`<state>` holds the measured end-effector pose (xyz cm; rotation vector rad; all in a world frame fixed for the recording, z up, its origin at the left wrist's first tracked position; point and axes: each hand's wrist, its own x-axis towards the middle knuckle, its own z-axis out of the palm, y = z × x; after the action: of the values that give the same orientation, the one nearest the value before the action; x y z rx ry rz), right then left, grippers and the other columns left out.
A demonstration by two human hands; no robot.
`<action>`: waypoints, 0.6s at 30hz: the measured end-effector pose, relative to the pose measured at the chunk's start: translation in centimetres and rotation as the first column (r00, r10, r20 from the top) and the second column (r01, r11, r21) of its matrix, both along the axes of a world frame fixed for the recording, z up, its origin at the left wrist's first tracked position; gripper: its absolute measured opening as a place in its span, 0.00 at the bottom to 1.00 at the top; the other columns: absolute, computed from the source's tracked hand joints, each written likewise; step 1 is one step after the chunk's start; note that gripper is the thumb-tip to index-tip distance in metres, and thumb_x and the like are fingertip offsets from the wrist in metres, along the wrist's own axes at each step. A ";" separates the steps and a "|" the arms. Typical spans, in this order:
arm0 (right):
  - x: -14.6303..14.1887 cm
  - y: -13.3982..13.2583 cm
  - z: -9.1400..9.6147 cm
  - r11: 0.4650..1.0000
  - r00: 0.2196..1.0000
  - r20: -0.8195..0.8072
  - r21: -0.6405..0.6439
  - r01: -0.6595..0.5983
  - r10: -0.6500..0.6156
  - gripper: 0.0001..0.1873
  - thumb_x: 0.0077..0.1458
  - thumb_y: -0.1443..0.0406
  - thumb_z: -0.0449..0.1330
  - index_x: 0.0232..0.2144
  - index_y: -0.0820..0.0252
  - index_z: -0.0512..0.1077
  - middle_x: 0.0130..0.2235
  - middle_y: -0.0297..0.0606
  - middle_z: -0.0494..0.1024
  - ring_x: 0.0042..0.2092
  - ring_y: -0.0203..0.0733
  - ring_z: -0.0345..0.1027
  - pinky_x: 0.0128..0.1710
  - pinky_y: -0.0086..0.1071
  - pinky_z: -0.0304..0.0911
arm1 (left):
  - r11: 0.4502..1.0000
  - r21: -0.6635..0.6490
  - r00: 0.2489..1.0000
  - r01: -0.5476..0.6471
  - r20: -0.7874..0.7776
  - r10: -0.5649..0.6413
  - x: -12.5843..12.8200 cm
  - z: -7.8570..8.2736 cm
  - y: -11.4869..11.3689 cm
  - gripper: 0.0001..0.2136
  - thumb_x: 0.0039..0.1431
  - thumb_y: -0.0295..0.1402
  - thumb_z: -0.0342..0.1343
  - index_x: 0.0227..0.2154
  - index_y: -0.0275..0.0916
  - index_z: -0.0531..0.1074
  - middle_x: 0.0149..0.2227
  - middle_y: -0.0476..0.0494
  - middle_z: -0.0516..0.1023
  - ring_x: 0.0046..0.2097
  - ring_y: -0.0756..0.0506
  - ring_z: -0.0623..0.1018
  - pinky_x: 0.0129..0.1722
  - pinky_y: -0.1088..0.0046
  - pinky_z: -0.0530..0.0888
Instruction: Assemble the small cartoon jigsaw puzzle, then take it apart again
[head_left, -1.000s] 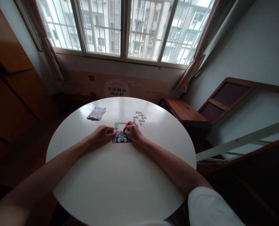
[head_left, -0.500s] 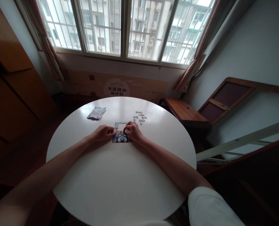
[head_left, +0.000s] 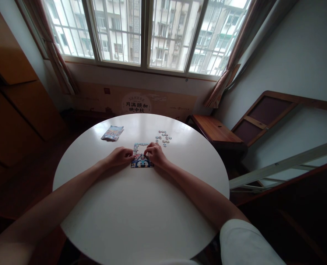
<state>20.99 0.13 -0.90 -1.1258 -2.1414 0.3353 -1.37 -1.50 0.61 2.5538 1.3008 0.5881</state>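
Observation:
A partly assembled jigsaw puzzle (head_left: 141,163) lies flat on the round white table (head_left: 130,209). Its lower part shows a dark blue cartoon figure, and its upper middle has a white gap framed by joined pieces. My left hand (head_left: 122,155) rests at the puzzle's left edge, fingers curled and closed on that edge. Over the right side is my right hand (head_left: 155,154), thumb and fingers pinched together near the gap. What the pinch holds is too small to make out, and the hand covers part of the puzzle.
Several loose puzzle pieces (head_left: 163,137) lie beyond my right hand. A colourful printed packet (head_left: 112,133) sits at the table's back left. A wooden bench (head_left: 215,129) stands past the right rim, and a barred window (head_left: 144,33) is ahead.
The view has shifted very slightly. Both hands stay at the puzzle in nearly the same pose, and the loose pieces and packet have not moved.

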 end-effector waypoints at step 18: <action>2.0 0.2 1.9 0.971 0.974 0.091 0.143 0.193 -0.207 0.15 0.57 0.73 0.51 0.35 0.59 0.78 0.36 0.39 0.77 0.42 0.43 0.64 0.46 0.35 0.57 | 1.000 0.017 1.000 0.018 -0.010 -0.018 -0.3 -0.2 0.1 0.19 0.58 0.43 0.49 0.19 0.34 0.67 0.17 0.54 0.61 0.21 0.55 0.56 0.23 0.78 0.52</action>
<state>22.97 0.37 1.01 -1.2932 -2.0833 0.0402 -1.64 -1.38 0.42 2.5827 1.2800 0.5859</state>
